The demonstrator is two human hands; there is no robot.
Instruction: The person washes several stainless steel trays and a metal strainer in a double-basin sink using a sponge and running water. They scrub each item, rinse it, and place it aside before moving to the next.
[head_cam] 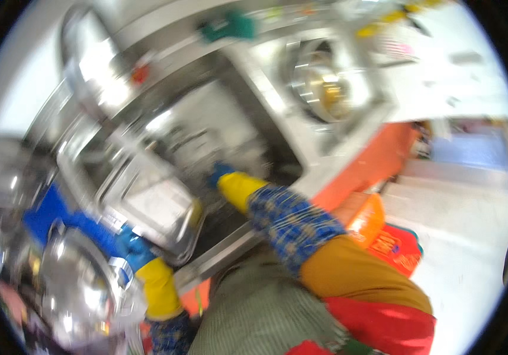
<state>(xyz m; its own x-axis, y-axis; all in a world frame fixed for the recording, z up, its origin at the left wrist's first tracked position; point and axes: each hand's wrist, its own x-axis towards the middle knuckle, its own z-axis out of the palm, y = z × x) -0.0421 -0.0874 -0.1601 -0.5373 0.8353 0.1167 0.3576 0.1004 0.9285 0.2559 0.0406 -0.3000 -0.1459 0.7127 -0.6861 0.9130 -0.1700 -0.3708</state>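
My left hand (pixel 135 248), in a blue and yellow rubber glove, is at the lower left edge of a rectangular metal tray (pixel 160 202), apparently holding its rim. The tray rests tilted over the near left part of a stainless steel sink (pixel 280 151). In the sink basin, my right hand (pixel 222 174) wears the same kind of glove and is at the near side of the cloudy water (pixel 218 115). Blur hides its fingers and whatever they may touch. Both forearms have blue patterned sleeve covers.
A metal bowl (pixel 76 275) stands at the lower left beside a blue cloth (pixel 49 213). Right of the basin, another round metal bowl (pixel 320 84) holds something yellowish. A green cloth (pixel 232 26) lies on the back ledge. Orange and red bags (pixel 391 248) are at the right.
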